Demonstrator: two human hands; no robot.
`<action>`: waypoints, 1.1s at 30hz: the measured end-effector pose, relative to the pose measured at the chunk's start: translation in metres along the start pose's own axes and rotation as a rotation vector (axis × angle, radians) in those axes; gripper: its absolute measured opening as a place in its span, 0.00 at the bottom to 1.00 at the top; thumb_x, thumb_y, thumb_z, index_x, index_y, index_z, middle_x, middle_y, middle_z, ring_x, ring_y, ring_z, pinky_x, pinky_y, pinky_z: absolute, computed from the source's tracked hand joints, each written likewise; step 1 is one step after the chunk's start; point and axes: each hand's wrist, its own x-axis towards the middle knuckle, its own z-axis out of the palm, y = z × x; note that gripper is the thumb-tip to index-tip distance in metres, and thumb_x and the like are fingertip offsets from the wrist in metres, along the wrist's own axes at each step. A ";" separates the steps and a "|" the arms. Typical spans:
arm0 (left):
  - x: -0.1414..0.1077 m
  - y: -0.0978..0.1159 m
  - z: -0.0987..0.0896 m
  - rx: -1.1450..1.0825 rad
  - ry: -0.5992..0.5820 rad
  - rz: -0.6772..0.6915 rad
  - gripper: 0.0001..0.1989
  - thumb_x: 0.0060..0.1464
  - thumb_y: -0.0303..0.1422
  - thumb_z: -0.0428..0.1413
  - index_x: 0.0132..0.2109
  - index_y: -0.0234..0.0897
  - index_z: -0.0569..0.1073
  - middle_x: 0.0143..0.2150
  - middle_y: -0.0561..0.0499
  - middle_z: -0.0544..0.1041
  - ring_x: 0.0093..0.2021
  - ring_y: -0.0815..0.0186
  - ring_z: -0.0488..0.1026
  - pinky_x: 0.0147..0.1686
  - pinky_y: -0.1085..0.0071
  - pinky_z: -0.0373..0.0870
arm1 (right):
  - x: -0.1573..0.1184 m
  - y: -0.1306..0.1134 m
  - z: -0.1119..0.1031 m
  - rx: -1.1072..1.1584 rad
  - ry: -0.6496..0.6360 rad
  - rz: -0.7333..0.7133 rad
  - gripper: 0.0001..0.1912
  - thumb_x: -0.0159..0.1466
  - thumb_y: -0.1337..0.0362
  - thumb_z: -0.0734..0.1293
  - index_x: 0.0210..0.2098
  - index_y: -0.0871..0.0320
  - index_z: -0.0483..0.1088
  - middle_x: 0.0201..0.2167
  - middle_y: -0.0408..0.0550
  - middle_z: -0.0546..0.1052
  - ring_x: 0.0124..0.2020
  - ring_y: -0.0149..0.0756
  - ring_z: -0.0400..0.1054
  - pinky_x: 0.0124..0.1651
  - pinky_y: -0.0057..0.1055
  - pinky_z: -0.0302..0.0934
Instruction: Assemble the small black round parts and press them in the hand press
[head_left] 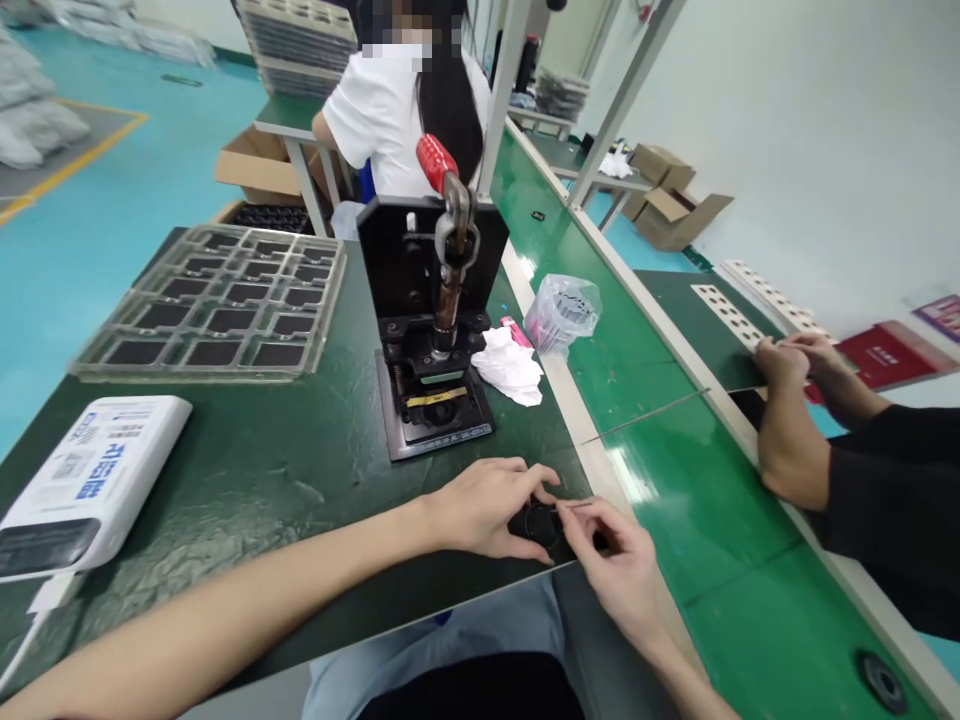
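Note:
A small round black part (pixel 541 524) lies at the front edge of the dark green table, between my two hands. My left hand (pixel 499 508) is curled round its left side, with thumb and fingers gripping it. My right hand (pixel 611 560) pinches at the part's right side; a thin thing shows at its fingertips, too small to name. Beyond my hands stands a black hand press (pixel 442 300) with a red-handled lever (pixel 436 165); a yellow strip (pixel 436 397) lies across its lower fixture.
Clear trays (pixel 210 368) of dark squares and a white power bank (pixel 97 480) with a cable are at left. White cloth (pixel 508 366) and a plastic bag (pixel 562 312) sit right of the press. A green conveyor (pixel 675 460) runs alongside; a co-worker's hands (pixel 795 360) are beyond it.

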 end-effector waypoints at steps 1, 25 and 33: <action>0.000 0.000 0.000 0.005 -0.003 -0.008 0.39 0.50 0.46 0.72 0.61 0.40 0.61 0.49 0.50 0.82 0.46 0.55 0.78 0.47 0.64 0.70 | -0.001 0.002 0.003 0.002 -0.019 0.008 0.10 0.67 0.63 0.71 0.29 0.58 0.75 0.22 0.42 0.73 0.20 0.26 0.61 0.23 0.22 0.58; 0.002 0.005 0.003 0.030 0.024 -0.056 0.41 0.49 0.45 0.72 0.61 0.37 0.60 0.45 0.48 0.82 0.45 0.53 0.80 0.47 0.63 0.71 | -0.003 0.007 0.003 -0.067 -0.103 -0.132 0.07 0.68 0.70 0.69 0.32 0.56 0.74 0.24 0.39 0.70 0.22 0.26 0.59 0.24 0.23 0.56; 0.002 0.005 0.004 -0.048 0.014 -0.089 0.42 0.46 0.42 0.74 0.60 0.39 0.60 0.47 0.48 0.82 0.46 0.53 0.80 0.48 0.63 0.71 | -0.003 0.010 0.003 -0.108 -0.117 -0.160 0.07 0.68 0.71 0.69 0.33 0.57 0.74 0.24 0.40 0.70 0.22 0.27 0.60 0.25 0.24 0.56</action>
